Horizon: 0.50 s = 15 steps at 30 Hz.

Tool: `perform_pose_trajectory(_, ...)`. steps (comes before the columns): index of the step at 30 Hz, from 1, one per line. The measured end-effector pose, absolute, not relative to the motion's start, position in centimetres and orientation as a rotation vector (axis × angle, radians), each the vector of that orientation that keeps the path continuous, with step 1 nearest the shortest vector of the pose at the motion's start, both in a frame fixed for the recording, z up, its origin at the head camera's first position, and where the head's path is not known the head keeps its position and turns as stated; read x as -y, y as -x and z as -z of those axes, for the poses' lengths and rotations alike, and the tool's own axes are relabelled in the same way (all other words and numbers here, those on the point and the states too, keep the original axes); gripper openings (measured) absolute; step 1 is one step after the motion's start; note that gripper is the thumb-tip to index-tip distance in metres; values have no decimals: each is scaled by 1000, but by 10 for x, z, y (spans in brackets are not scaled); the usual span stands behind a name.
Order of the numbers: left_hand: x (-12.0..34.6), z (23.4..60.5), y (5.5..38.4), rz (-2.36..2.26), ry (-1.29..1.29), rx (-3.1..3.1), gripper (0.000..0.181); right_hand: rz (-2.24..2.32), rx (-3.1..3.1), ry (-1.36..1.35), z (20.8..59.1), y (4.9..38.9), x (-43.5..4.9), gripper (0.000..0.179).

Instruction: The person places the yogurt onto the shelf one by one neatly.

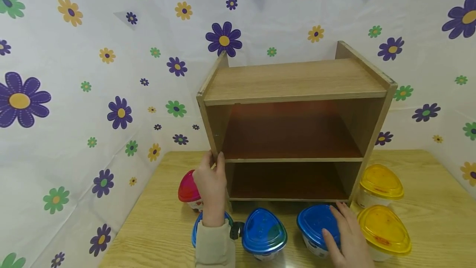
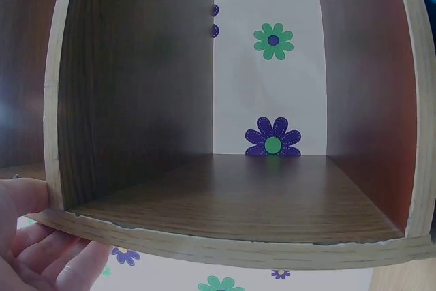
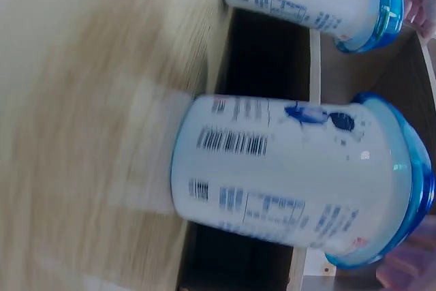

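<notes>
A small wooden shelf unit [image 1: 293, 82] stands on the table, with two compartments facing me. My left hand [image 1: 213, 183] grips the front edge of its left side panel; in the left wrist view the thumb [image 2: 30, 195] lies on the inner side and the fingers wrap round the outside. My right hand [image 1: 351, 237] is at the right side of a blue-lidded tub [image 1: 319, 226], thumb and fingers spread at the lid. In the right wrist view this white tub [image 3: 286, 175] shows barcodes, and part of my hand appears behind its lid.
Another blue-lidded tub [image 1: 264, 233] stands left of it, and a third blue lid [image 1: 196, 233] is partly hidden by my left forearm. Two yellow-lidded tubs [image 1: 381, 181] stand on the right, a pink-lidded tub [image 1: 189, 187] on the left. Flowered cloth [image 1: 148, 94] hangs behind the wooden table [image 1: 148, 226].
</notes>
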State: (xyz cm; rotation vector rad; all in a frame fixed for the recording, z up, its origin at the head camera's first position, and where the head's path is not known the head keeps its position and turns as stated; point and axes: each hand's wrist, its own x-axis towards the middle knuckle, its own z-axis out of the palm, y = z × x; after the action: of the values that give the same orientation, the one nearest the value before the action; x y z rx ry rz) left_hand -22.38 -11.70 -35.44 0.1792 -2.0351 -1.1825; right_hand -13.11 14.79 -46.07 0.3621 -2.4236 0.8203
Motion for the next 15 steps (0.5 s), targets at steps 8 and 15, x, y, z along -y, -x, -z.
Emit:
perform_pose_trajectory(8, 117, 354, 223, 1185, -175, 2035, 26, -714, 2398, -115, 461, 129, -139, 46)
perform_pose_trajectory(15, 117, 355, 223, 1178, -174, 2029, 25, -780, 2446, -134, 462, 129, -140, 37)
